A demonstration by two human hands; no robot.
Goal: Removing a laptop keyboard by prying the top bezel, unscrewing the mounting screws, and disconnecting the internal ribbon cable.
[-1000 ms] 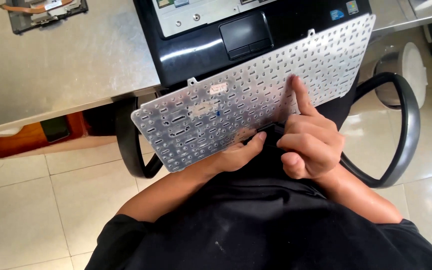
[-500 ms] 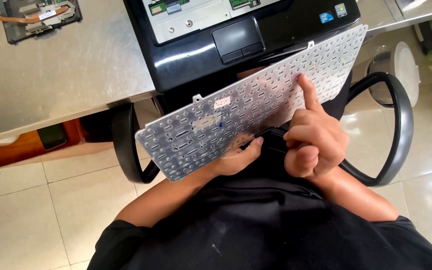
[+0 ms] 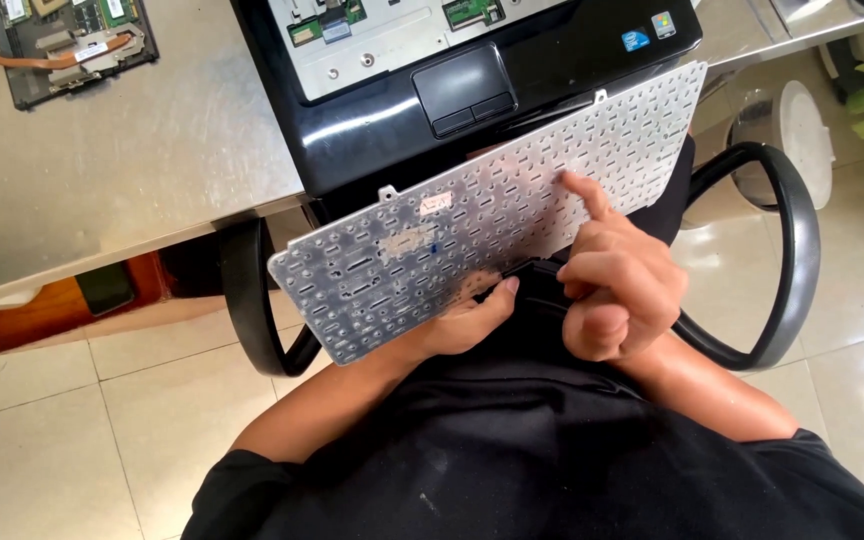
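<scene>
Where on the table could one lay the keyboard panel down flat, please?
The bare tabletop between the circuit board and the laptop base is free. The right end, past the laptop, is narrow and cut off by the frame.

You hold a laptop keyboard panel (image 3: 492, 230) turned back-side up, so you see its silvery metal plate, dotted all over with small holes and slots. A pale sticker patch sits near its middle and 2 small tabs stick out along its far edge. It lies tilted, its right end raised higher in the view than its left, spanning your lap just in front of the desk edge, and its far edge overlaps the open black laptop.
</scene>
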